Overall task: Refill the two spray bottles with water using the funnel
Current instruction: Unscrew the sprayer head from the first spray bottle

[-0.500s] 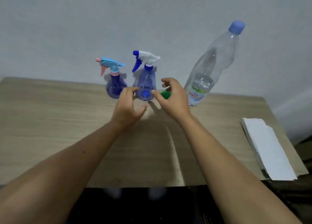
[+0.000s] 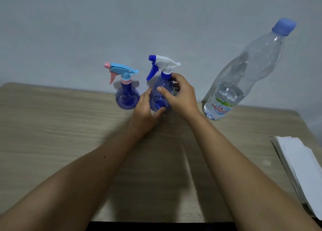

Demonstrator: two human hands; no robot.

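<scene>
Two blue spray bottles stand at the back of the wooden table (image 2: 52,126). The left bottle (image 2: 126,96) has a light-blue and pink trigger head. The right bottle (image 2: 160,91) has a white and dark-blue trigger head. My right hand (image 2: 181,94) grips the right bottle's upper body, thumb across its front. My left hand (image 2: 144,112) holds the same bottle low on its left side, thumb under its base edge. A clear water bottle (image 2: 244,74) with a blue cap stands to the right, partly filled. The green funnel is hidden behind my right hand.
A white stack of paper or cloth (image 2: 299,169) lies at the table's right edge. A plain wall rises directly behind the bottles. The table's front edge runs along the bottom, between my forearms.
Both hands have moved forward and closed on the white-headed spray bottle. The green funnel seen beside my right hand is now covered.
</scene>
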